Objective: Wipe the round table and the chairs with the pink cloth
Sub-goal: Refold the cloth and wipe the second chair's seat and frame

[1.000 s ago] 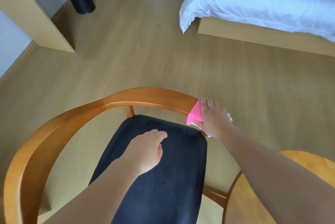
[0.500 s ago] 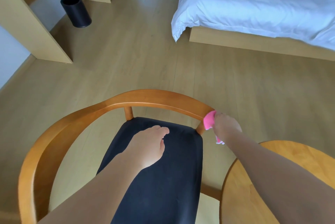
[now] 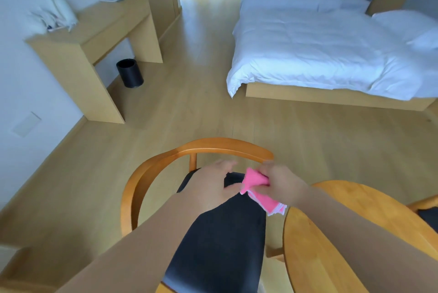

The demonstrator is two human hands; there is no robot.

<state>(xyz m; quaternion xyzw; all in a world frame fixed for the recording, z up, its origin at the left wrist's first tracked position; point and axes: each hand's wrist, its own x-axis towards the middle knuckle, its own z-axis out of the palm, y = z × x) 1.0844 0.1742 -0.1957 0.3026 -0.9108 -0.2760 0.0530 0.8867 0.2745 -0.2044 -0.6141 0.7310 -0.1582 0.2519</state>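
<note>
Both hands meet at the pink cloth above the chair seat.

The right hand (image 3: 282, 182) grips the bunched pink cloth (image 3: 257, 189), fingers curled round it; the loose end hangs down toward the round table (image 3: 331, 233) edge. The left hand (image 3: 211, 186) is held beside it, fingers extended, thumb touching or nearly touching the cloth; motion blur prevents confirming contact. Both hands are over the black seat of the wooden chair (image 3: 213, 148). The round table stands just right of the chair. Farther out: a black bin (image 3: 130, 76) beneath a desk (image 3: 99, 29), and a bed (image 3: 320, 50) with white bedding.
</note>
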